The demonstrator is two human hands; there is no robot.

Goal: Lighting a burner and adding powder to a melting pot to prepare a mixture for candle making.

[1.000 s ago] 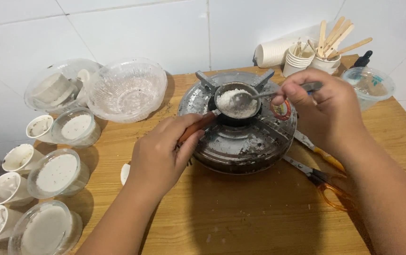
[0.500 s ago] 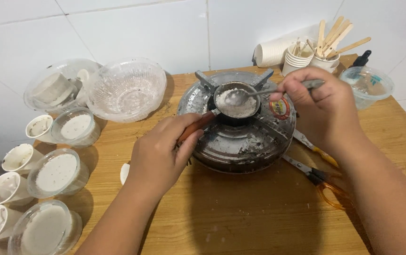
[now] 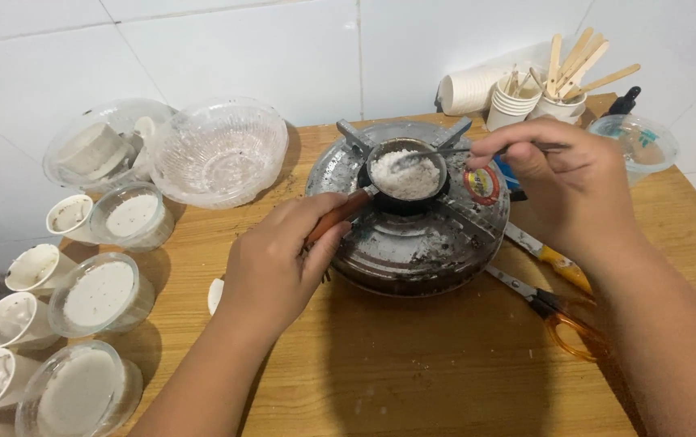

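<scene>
small dark pan (image 3: 405,180) holds white powder, sits centred on round metal burner (image 3: 409,212). clear bowl (image 3: 220,150) and lidded cups (image 3: 101,293) crowd the wooden table (image 3: 413,372) on its left side — bare wood in front. left hand (image 3: 277,263) clamped on pan handle; right hand (image 3: 562,182) pinches a spoon (image 3: 445,152) into the powder.

Bare wooden table (image 3: 445,380) is lying open at six o'clock of the stove (image 3: 413,235), giving room to pass. Lidded cups (image 3: 97,295) are crowding nine o'clock, a clear bowl (image 3: 218,150) is blocking eleven, paper cups with sticks (image 3: 554,97) are standing at one, and scissors (image 3: 558,311) are lying at four.
</scene>
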